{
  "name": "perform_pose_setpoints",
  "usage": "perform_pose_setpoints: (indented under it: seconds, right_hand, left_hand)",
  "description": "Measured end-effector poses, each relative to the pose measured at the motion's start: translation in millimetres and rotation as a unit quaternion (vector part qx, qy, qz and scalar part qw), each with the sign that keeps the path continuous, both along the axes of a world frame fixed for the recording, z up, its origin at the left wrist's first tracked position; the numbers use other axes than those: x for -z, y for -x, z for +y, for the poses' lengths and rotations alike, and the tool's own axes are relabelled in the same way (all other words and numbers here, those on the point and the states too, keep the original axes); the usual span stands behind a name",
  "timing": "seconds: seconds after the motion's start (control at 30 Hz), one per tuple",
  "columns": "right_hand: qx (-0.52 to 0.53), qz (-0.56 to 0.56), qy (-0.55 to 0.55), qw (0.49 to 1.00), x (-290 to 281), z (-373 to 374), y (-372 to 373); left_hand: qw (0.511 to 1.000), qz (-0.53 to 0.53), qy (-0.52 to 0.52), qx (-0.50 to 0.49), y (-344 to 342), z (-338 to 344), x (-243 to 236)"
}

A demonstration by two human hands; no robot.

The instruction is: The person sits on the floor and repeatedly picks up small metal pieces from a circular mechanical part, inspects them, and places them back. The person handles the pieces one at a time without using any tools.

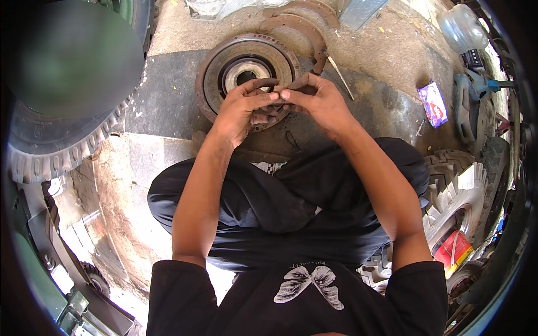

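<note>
My left hand point(242, 109) and my right hand point(324, 103) meet in front of me, thumb tips almost touching. Both are closed in a pinch, with the fingers curled. Whatever lies between the fingertips is small, dark and mostly hidden, so I cannot make it out. Beneath and just beyond them, a round rusty metal drum point(215, 70) with a hole in its centre and small holes around its rim lies flat on the ground. My hands cover its near right part. A thin pale stick point(340, 78) lies just beyond my right hand.
Rusty curved brake shoes point(309, 32) lie beyond the drum. A large tyre point(61, 145) stands at the left, another tyre point(462, 193) at the right. A purple packet point(432, 105), a clear plastic jug point(463, 28) and a red box point(453, 249) are also on the right.
</note>
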State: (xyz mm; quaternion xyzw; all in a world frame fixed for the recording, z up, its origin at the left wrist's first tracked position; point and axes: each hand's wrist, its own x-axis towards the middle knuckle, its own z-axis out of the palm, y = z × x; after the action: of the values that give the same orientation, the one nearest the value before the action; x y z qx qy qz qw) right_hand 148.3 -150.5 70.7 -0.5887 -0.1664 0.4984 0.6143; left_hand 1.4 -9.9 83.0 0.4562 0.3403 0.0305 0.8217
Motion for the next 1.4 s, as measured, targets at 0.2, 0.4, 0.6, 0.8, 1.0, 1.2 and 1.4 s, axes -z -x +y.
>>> perform_pose_setpoints:
  seconds: [0.2,0.4,0.6,0.8,1.0,1.2,1.4]
  right_hand:
    - [-0.113,-0.118,0.029,0.986,-9.1,0.5,-12.7]
    - [-0.182,-0.046,0.077,0.979,-9.2,-3.7,-23.5]
    - [-0.097,0.104,0.05,0.989,-13.4,-2.7,-9.7]
    - [-0.087,0.131,0.01,0.988,-9.6,-3.5,-12.2]
    - [-0.057,0.141,-0.021,0.988,-5.5,-4.2,-13.2]
    - [-0.024,-0.098,0.002,0.995,26.7,-1.5,-27.4]
    - [0.045,-0.472,0.094,0.875,54.6,6.8,-47.8]
  left_hand:
    - [0.999,0.03,-0.022,0.031,2.4,1.5,5.0]
    - [0.998,0.041,-0.028,0.041,2.6,2.8,11.4]
    - [0.999,0.014,-0.026,0.016,0.2,0.8,7.8]
    - [1.0,-0.004,-0.001,-0.002,1.0,6.1,7.0]
    - [0.998,-0.043,-0.038,-0.017,0.9,4.8,9.7]
    - [0.952,0.015,-0.305,-0.001,-5.9,0.3,32.9]
    - [0.862,0.13,-0.489,0.018,-7.3,10.8,52.0]
